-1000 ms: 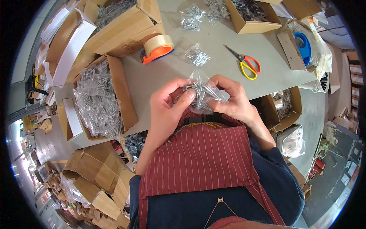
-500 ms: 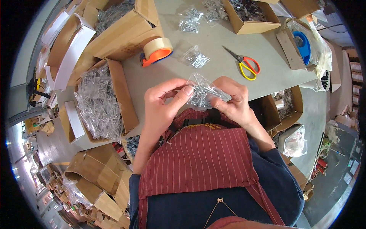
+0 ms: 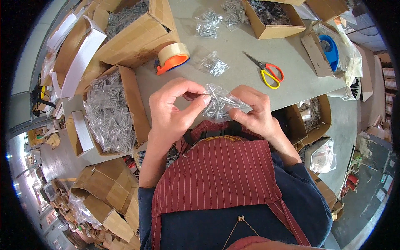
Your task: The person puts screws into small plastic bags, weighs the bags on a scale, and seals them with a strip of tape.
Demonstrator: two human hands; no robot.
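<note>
A clear plastic bag of screws (image 3: 221,103) is held between my two hands, just above the near edge of the grey table. My left hand (image 3: 175,106) pinches its left edge between thumb and fingertips. At the other side, my right hand (image 3: 256,109) is closed on the bag, thumb in front and fingers behind. Beyond them a smaller bag of screws (image 3: 214,66) lies on the table. Scissors with one red and one yellow handle (image 3: 273,76) rest to its right, and a tape roll in an orange dispenser (image 3: 173,56) stands to its left.
Left of my arm is a cardboard box filled with bagged screws (image 3: 109,116). A larger carton of loose screws (image 3: 137,35) stands behind it. More screw bags (image 3: 208,24) and an open box of dark parts (image 3: 271,31) are at the back. A blue tape dispenser (image 3: 330,52) is far right.
My left hand has shifted slightly left and its grip has moved to the bag's upper left edge. The bag has turned a little, while my right hand stays nearly in place.
</note>
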